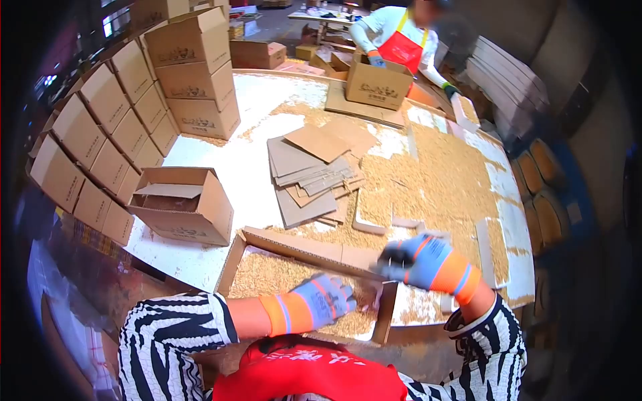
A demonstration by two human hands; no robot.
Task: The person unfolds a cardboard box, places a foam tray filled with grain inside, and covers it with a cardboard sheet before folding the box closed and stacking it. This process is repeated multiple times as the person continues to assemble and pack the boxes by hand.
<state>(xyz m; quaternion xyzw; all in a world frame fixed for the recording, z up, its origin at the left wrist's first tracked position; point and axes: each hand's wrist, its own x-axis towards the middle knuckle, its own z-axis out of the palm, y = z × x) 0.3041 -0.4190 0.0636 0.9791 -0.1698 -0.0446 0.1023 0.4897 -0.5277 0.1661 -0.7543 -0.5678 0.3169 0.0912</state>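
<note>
Both my hands wear grey-blue gloves with orange cuffs. My left hand (326,301) lies over an open cardboard box (234,264), palm down on the tan, stick-like pieces (267,275) inside it, with its fingers extended toward the right. Just above the box's right end is my right hand (414,260); its fingers point left beside the box's upper right corner, and motion smears their tips, so whether they hold anything is unclear. Farther up lies a white tray (371,227) filled with the same pieces.
Flat cardboard sheets (301,174) lie mid-table. An open box (194,224) stands at left, near stacked cartons (194,87). Loose pieces (448,167) cover the table's right side, beside another tray (495,254). Across the table a person (401,40) handles a box (379,83).
</note>
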